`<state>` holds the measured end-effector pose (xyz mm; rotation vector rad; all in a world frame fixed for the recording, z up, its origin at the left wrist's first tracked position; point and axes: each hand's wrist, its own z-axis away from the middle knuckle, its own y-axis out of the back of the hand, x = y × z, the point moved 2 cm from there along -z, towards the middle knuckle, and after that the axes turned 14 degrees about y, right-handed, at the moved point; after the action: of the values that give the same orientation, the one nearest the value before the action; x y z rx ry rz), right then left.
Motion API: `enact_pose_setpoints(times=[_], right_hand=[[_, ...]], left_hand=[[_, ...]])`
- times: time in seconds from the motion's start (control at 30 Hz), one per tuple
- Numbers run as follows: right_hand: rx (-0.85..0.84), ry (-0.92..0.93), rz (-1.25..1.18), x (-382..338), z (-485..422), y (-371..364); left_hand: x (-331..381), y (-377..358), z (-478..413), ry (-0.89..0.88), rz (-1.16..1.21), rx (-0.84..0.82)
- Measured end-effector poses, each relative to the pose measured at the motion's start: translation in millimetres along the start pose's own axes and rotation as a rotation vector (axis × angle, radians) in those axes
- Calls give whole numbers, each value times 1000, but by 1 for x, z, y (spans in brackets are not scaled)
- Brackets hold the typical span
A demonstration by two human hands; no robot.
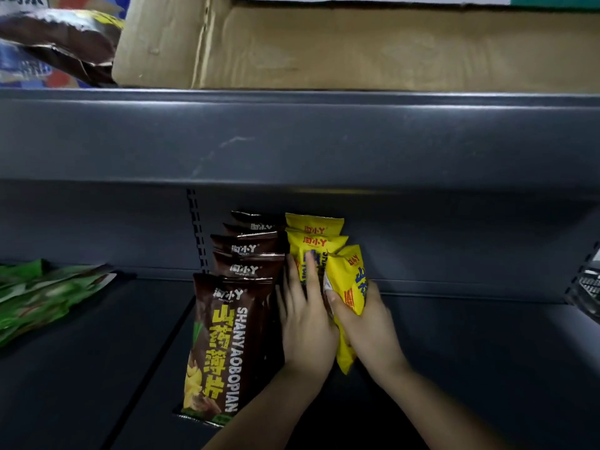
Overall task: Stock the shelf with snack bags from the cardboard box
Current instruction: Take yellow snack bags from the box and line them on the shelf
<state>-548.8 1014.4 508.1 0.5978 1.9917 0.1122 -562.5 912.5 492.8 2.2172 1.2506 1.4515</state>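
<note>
A row of brown snack bags stands upright on the dark lower shelf. To its right stands a short row of yellow snack bags. My right hand grips another yellow snack bag, tilted, just in front of that yellow row. My left hand lies flat with fingers spread against the front yellow bag, between the two rows. The cardboard box sits on the upper shelf, with its brown inside showing.
Green snack bags lie flat at the left of the lower shelf. A brown bag and other packets lie left of the box on the upper shelf. The thick shelf front overhangs the rows. A wire basket pokes in at the right edge.
</note>
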Motion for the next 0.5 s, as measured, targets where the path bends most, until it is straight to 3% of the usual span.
enact_pose_setpoints(times=[0.33,0.5], right_hand=[[-20,-76,-138,11,-3,-1],[132,-46,-138,3,2,5]], left_hand=[[-16,-7,0,46,-169,-54],[-2,14,21,-67,-53,-123]])
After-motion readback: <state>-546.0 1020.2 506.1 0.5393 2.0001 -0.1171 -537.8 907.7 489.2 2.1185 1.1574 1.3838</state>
